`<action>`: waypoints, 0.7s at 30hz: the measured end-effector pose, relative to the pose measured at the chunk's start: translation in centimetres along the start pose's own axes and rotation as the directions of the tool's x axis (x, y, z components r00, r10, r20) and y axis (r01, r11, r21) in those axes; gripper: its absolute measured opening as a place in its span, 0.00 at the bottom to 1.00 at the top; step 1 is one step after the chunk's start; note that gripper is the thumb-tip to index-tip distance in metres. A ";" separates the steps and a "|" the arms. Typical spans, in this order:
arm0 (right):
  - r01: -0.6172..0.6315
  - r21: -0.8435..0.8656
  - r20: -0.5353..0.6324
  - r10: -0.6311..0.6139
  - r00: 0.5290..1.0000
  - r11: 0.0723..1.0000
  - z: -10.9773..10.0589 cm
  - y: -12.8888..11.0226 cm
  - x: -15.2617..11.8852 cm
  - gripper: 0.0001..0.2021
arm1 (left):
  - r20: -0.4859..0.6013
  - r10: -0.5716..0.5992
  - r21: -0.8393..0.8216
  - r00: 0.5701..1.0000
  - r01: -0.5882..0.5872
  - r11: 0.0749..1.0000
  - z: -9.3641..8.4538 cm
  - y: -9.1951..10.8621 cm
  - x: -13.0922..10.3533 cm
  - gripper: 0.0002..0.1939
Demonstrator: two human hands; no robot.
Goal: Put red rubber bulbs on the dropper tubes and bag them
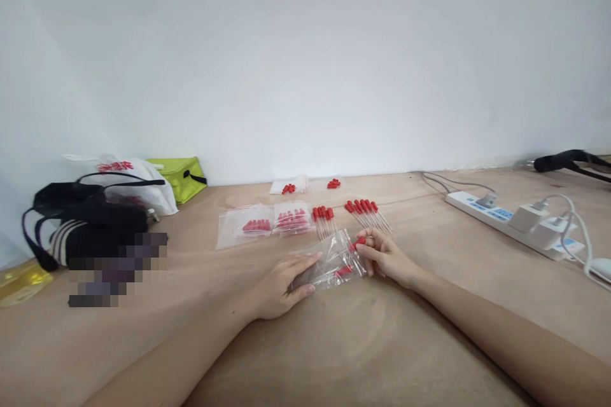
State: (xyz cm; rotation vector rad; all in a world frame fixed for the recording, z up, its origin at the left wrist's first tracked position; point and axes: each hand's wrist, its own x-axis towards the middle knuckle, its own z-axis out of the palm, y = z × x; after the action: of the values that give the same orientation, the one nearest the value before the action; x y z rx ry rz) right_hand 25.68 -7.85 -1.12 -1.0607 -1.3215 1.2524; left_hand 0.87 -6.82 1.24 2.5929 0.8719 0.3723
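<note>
A clear zip bag (329,265) lies on the table between my hands. My left hand (286,286) grips its left end between thumb and fingers. At the bag's right end, my right hand (386,258) pinches a red rubber bulb (360,241) with thumb and fingertips; whether a stem is attached I cannot tell. Another red piece (342,271) shows through the plastic. Just beyond the bag lie a bunch of droppers (323,213) with red bulbs and pale thin stems, and a second fanned-out bunch of droppers (361,206) to its right.
Farther off are a bag of red bulbs (256,226), a second filled bag (292,219), and two small red piles (289,189) on plastic by the wall. A black bag (95,229) and lime-green bag (184,178) stand left. A white power strip (496,219) with cables lies right.
</note>
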 end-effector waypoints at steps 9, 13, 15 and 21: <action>-0.073 -0.203 0.206 0.115 0.972 0.976 -0.7 -0.3 0.4 0.15 | 0.003 0.001 -0.001 1.000 -0.001 1.000 0.1 -0.4 0.0 0.26; -0.056 -0.244 0.232 0.114 0.966 0.968 -0.6 0.1 0.5 0.17 | -0.002 0.000 0.020 1.000 0.000 1.000 0.1 -0.3 0.1 0.25; -0.062 -0.227 0.172 0.103 0.980 0.972 -0.4 0.4 0.6 0.17 | 0.001 0.004 0.033 1.000 -0.004 0.999 0.1 -0.3 0.1 0.24; -0.073 -0.308 0.076 0.102 0.992 0.949 0.4 0.5 0.8 0.14 | -0.010 0.017 0.033 1.000 -0.017 0.999 0.2 -0.4 0.2 0.23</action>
State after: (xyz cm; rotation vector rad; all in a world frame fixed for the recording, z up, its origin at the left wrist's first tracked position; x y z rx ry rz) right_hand 25.18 -7.11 -1.58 -1.3024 -1.5896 1.1976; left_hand 0.84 -6.46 0.85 2.6320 0.8666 0.3793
